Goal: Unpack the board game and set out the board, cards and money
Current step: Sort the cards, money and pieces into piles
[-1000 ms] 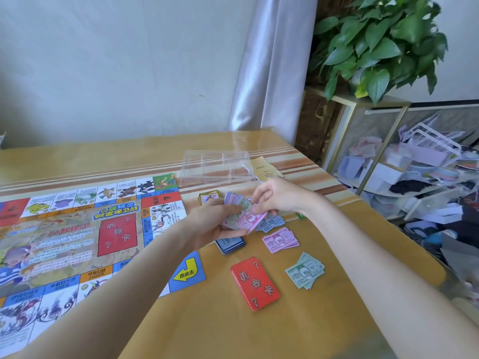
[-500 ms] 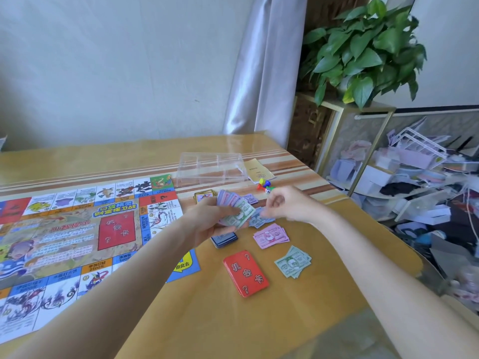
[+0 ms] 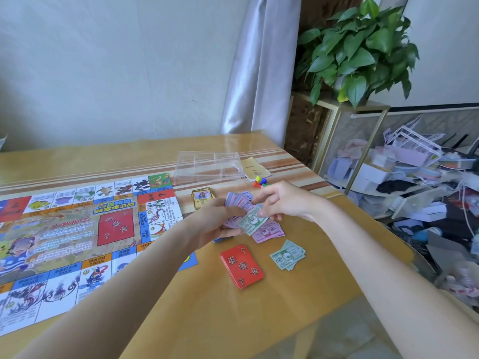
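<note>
The step in hand looks like sorting the play money by colour: the left hand [image 3: 217, 224] grips a fanned stack of notes [image 3: 237, 208], mostly purple and pink, while the right hand [image 3: 281, 200] pinches a green note [image 3: 250, 220] at the front of the fan, its thumb and fingers closed on one corner. The board [image 3: 77, 229] already lies flat on the table [image 3: 324, 255], with the red card deck [image 3: 241, 266] beside it, a green pile [image 3: 287, 255] to the right of the deck, and a pink pile [image 3: 269, 233] just under the hands. Next, I judge, the green note wants drawing clear of the fan without dragging its neighbours, then laying on the green pile. A blue thing under the left hand is mostly hidden, so I cannot name it. The yellow cards [image 3: 202, 196], the coloured pawns [image 3: 260, 181] and the clear tray [image 3: 208, 165] sit further back; the print on the notes is too small to read, and the board runs off the left edge
</note>
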`<state>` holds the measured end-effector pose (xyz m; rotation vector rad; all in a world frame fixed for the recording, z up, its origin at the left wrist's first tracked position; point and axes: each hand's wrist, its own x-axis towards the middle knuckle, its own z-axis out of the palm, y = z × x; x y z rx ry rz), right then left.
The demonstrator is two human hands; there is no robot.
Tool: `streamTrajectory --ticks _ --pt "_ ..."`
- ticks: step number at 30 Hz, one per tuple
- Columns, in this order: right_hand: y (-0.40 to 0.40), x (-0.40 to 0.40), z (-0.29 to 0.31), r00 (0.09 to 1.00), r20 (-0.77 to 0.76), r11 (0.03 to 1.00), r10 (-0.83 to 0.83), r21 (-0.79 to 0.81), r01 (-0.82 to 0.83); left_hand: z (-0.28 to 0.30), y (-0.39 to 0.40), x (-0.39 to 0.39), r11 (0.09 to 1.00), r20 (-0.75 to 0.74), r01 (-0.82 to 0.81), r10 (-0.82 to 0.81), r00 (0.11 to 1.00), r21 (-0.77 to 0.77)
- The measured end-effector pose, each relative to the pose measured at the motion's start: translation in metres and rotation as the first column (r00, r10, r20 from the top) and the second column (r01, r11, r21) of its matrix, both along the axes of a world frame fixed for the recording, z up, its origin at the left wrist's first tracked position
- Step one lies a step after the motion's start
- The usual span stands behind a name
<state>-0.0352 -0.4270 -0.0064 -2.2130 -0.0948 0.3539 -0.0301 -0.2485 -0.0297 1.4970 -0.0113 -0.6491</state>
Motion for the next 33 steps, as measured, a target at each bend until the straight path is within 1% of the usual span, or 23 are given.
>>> streamTrajectory --ticks 6,8,10,13,15,17,18,19,20,22,23,24,26,28,30,33 --pt "-0.011 -0.021 0.005 1.000 -0.001 1.000 -0.005 0.004 0.005 0.002 -0.005 -0.017 0.999 0.001 0.044 -0.044 0.999 -0.022" --pt "-0.014 -0.028 0.004 1.000 0.002 1.000 -0.023 0.013 0.023 0.002 -0.006 -0.023 0.999 0.017 0.044 -0.043 0.999 -0.015" --pt "-0.020 -0.036 0.001 0.999 -0.003 0.999 -0.042 -0.014 0.042 0.001 -0.005 -0.028 1.000 0.026 0.024 -0.024 0.999 -0.003" --pt "-0.028 -0.047 -0.013 0.999 -0.033 0.984 -0.037 -0.178 0.031 -0.002 -0.002 -0.033 0.999 0.010 -0.005 0.005 1.000 -0.033" --pt "-0.030 -0.053 -0.023 0.998 -0.034 0.953 -0.049 -0.301 0.037 -0.004 -0.001 -0.038 0.997 -0.008 0.020 -0.021 1.000 -0.069" --pt "-0.030 -0.058 -0.025 0.999 0.021 0.887 -0.046 -0.459 0.051 -0.006 -0.003 -0.043 0.996 -0.017 0.027 -0.029 0.999 -0.086" --pt "-0.029 -0.059 -0.023 0.997 0.061 0.860 -0.039 -0.506 0.064 -0.006 -0.004 -0.044 0.996 -0.021 0.019 -0.021 1.000 -0.089" --pt "-0.027 -0.059 -0.020 0.994 0.106 0.858 -0.034 -0.507 0.083 -0.006 -0.004 -0.045 0.996 -0.022 0.010 -0.012 1.000 -0.089" --pt "-0.024 -0.058 -0.017 0.988 0.148 0.893 -0.047 -0.436 0.108 -0.007 -0.005 -0.045 0.997 -0.016 0.005 -0.006 1.000 -0.082" --pt "-0.016 -0.055 -0.011 0.976 0.181 0.979 -0.119 -0.145 0.146 -0.007 -0.007 -0.042 0.998 -0.001 -0.014 0.014 1.000 -0.069" --pt "-0.011 -0.054 -0.008 0.977 0.167 0.989 -0.134 -0.032 0.141 -0.007 -0.007 -0.041 0.997 0.002 -0.028 0.028 1.000 -0.067" --pt "-0.006 -0.052 -0.007 0.980 0.155 0.992 -0.128 0.021 0.127 -0.008 -0.008 -0.039 0.997 0.005 -0.035 0.035 0.999 -0.066" --pt "0.000 -0.048 -0.007 0.983 0.157 0.995 -0.096 0.009 0.096 -0.007 -0.008 -0.038 0.997 0.006 -0.016 0.017 1.000 -0.080" --pt "0.001 -0.043 -0.008 0.981 0.164 0.995 -0.100 -0.004 0.102 -0.005 -0.007 -0.038 0.990 -0.021 0.000 -0.003 1.000 -0.144" --pt "0.001 -0.040 -0.007 0.982 0.158 0.994 -0.107 0.015 0.105 -0.004 -0.003 -0.037 0.976 -0.060 -0.017 0.004 0.998 -0.216" --pt "0.002 -0.038 -0.005 0.984 0.154 0.995 -0.088 0.052 0.081 -0.003 0.003 -0.034 0.977 -0.067 -0.028 0.014 0.998 -0.211"
